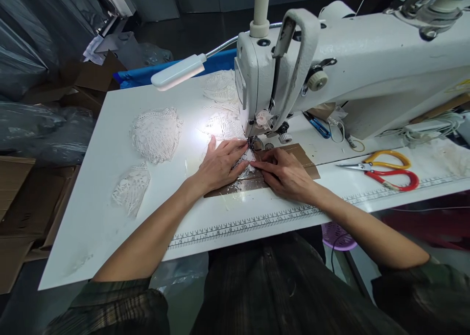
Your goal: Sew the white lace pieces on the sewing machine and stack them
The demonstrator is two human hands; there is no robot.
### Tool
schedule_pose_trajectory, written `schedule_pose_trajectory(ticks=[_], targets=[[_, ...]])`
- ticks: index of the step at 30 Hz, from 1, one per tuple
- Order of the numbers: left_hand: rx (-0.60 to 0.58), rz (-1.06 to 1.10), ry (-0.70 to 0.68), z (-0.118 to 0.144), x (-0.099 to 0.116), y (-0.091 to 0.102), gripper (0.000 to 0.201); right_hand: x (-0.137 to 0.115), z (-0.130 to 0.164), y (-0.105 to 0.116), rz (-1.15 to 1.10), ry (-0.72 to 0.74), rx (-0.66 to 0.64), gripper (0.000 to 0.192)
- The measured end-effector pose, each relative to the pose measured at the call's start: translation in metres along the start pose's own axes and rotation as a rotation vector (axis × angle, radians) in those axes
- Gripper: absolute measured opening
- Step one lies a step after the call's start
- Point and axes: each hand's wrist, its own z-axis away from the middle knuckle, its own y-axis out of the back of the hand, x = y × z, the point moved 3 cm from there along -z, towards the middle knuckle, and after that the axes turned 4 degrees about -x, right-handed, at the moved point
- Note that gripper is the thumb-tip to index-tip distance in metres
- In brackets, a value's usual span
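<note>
A small piece of white lace (246, 159) lies flat on the table, right under the needle of the sewing machine (330, 65). It is tucked between the two hands, so only a little bit shows. It is too hidden to tell which way its long side runs.

The left hand (219, 164) lies flat and open on the lace, fingers spread a little and pointing at the needle. It presses down and does not grab. The right hand (285, 172) is flat too, with its fingers close together and its fingertips touching the lace from the other side. The two hands almost meet at the needle.

Under the hands is a brown patch (299, 156) on the white table (110, 212). A ruler strip (257, 222) runs along the near edge of the table. More lace pieces lie to the left: a round one (157, 133) and a smaller one (131, 188). A little lamp (178, 71) shines on the work. Red and yellow scissors (385, 171) lie well off to the right.

Around the table are brown boxes (22, 198) and dark plastic bags (33, 124) on the floor.
</note>
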Motion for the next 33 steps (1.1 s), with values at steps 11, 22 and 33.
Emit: schedule_pose_trajectory(ticks=[11, 22, 33], targets=[[-0.049, -0.026, -0.05, -0.002, -0.007, 0.005, 0.043, 0.0, 0.0, -0.001, -0.001, 0.0, -0.002, 0.039], [0.179, -0.069, -0.237, -0.002, 0.007, 0.007, 0.02, 0.0, -0.001, 0.0, 0.023, 0.016, 0.001, 0.039], [0.135, -0.091, -0.18, -0.004, 0.002, 0.003, 0.026, 0.0, -0.009, 0.006, 0.086, -0.03, -0.09, 0.041]])
